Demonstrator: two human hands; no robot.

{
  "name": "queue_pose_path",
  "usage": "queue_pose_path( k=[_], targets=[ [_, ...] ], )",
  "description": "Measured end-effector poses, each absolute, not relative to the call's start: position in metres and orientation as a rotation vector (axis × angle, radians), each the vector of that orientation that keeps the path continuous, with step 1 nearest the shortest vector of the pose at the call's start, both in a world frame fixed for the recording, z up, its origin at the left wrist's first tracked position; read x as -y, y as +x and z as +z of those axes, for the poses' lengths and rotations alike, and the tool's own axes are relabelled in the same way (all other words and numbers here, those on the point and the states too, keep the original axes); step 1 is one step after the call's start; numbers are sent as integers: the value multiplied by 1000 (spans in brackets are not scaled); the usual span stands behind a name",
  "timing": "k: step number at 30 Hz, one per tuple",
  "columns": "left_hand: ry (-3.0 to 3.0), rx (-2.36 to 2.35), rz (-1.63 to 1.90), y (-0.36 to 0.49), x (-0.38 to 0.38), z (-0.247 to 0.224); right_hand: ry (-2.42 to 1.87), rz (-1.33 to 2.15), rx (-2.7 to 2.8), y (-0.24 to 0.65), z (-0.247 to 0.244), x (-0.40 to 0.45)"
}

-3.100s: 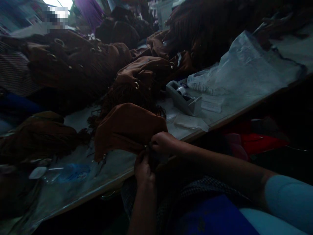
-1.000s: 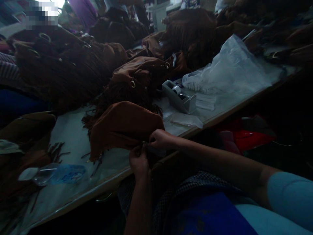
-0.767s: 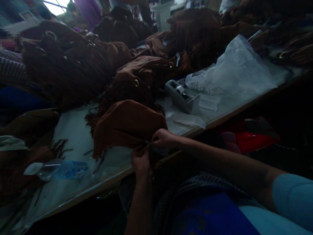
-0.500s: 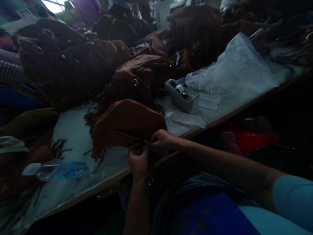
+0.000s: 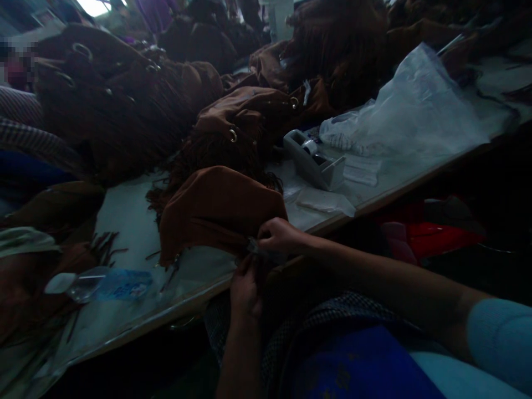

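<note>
A brown fringed bag (image 5: 220, 205) lies at the table's near edge, its smooth panel towards me. A small crumpled piece of clear plastic (image 5: 255, 247) shows at the bag's near edge, between my two hands. My right hand (image 5: 280, 235) comes in from the right, fingers curled in a pinch on this plastic. Just below it, my left hand (image 5: 245, 285) has its fingers pressed together at the edge of the bag. What the left fingertips hold is dark and hidden.
Beyond the bag stand a grey tape dispenser (image 5: 313, 160) and a large clear plastic bag (image 5: 419, 111). A flat plastic packet (image 5: 324, 200) lies near the table edge. A water bottle (image 5: 100, 284) lies at left. More fringed bags (image 5: 112, 105) are heaped behind, near another person's striped sleeve (image 5: 33, 130).
My left hand has moved slightly right and down, and more of the clear plastic shows between my hands. My right hand stays pinched in nearly the same place. The view has shifted a little.
</note>
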State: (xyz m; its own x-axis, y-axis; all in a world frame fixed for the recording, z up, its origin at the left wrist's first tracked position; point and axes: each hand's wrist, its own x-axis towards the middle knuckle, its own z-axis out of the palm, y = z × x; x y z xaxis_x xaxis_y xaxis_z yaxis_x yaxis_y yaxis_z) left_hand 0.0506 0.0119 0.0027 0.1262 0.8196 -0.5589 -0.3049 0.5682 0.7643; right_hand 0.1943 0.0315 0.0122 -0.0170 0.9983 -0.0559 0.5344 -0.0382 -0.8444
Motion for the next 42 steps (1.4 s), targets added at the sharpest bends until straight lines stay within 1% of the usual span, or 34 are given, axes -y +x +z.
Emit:
queue_pose_path(
  k=[6,14,21,27,32,34,36,38,42],
  targets=[
    [527,-1107,945,61,-15,-5,-1598,1111,1583,196,16,-31],
    [419,-1134,976,71,-14,-2,-1601,1046,1798,201,19,-34],
    [429,-1190,963,78,-15,4,-1599,1146,1801,204,23,-30],
    [446,-1212,957,85,-19,6,-1527,1362,1567,206,15,-32],
    [458,-1189,1022,91,-20,8,-1245,1672,977,204,-1,-9],
    [446,-1181,1009,92,-20,9,-1141,1752,864,208,-4,6],
    [421,-1196,1026,93,-19,9,-1093,1797,873,213,-5,17],
    [417,-1232,1059,92,-18,8,-1138,1711,960,216,0,22],
    [549,-1211,1083,89,-15,4,-1344,1286,1231,211,16,7]
  ],
)
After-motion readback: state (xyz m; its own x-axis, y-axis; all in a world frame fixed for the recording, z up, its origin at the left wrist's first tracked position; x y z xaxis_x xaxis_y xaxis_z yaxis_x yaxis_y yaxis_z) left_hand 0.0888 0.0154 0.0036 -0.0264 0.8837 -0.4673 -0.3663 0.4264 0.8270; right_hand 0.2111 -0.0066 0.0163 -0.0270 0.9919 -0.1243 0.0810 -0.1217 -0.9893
